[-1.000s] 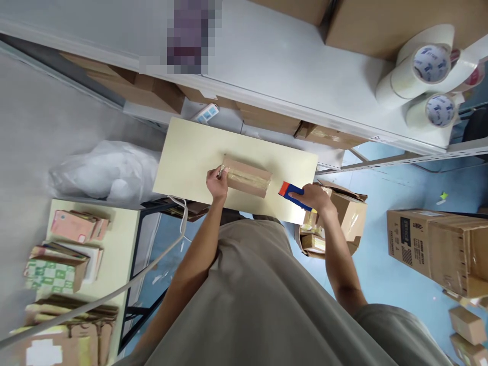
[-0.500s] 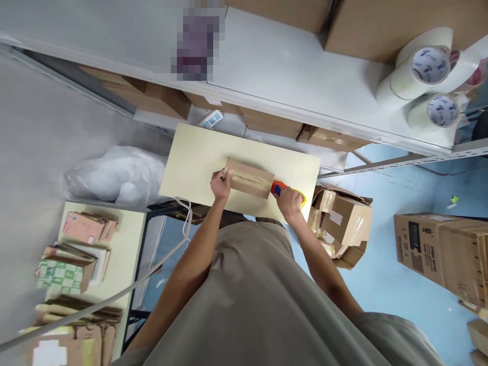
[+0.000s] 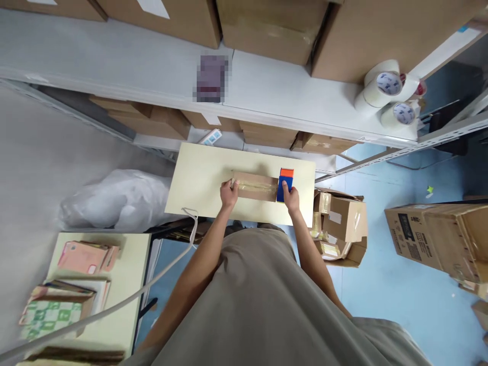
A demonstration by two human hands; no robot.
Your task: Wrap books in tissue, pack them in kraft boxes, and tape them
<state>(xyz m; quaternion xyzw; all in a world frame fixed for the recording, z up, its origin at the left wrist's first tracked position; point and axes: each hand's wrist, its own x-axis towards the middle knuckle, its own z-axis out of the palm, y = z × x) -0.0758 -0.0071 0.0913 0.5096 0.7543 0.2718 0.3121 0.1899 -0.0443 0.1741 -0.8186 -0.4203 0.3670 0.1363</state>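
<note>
A small, long cardboard box (image 3: 256, 186) with a strip of tape along its top lies on the cream tabletop (image 3: 204, 165). My left hand (image 3: 229, 194) grips its left end, thumb on top and fingers around the edge. At the opposite end, my right hand (image 3: 291, 197) is closed on a blue and orange tape dispenser (image 3: 284, 184), thumb on its blue face. The dispenser is right beside the box's right end; whether they touch is hard to tell.
Tape rolls (image 3: 385, 91) stand on the grey shelf (image 3: 274, 91) above. Open cartons (image 3: 345, 223) sit on the floor at right, a bigger carton (image 3: 427, 234) beyond. A white cable (image 3: 160, 274) crosses a side table (image 3: 125, 284) holding packages. A plastic bag (image 3: 118, 201) bulges at left.
The dispenser in my right hand has turned, its blue face and orange end now showing at the box's right end. My left hand keeps its grip. The camera view has shifted.
</note>
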